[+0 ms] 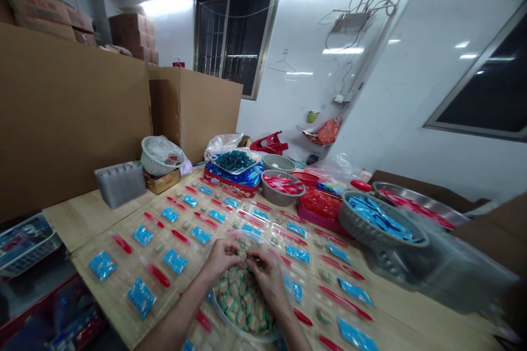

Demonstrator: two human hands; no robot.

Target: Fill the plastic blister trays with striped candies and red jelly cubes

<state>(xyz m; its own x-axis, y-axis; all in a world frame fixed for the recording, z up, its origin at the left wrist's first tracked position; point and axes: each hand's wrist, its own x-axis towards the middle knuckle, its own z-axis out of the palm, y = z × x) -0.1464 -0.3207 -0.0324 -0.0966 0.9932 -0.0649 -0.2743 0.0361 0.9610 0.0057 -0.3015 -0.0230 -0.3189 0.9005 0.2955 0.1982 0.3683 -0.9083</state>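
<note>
1. Tall brown cardboard boxes (74, 120) stand well beyond and to the left of the clear plastic bowl (222, 321).
2. Wooden table (94, 219): bears the bowl close to its near edge.
3. Clear plastic trays (197, 219): laid in rows to the left, right and far side of the bowl, with the nearest trays just beside it. Their compartments hold blue sachets, red sticks and small pieces.
4. Grey plastic basket (381, 225): heaped with blue sachets, beyond and to the right of the bowl.
5. Striped candy pieces (242, 299): small oblong pieces banded in green, cream and orange, piled loosely inside the bowl.
6. Left hand (220, 260) and right hand (267, 274): held above the bowl with fingers curled inward, the fingertips drawn together and pinching candy at the top of the pile. The fingers hide exactly how many pieces are held.
</note>
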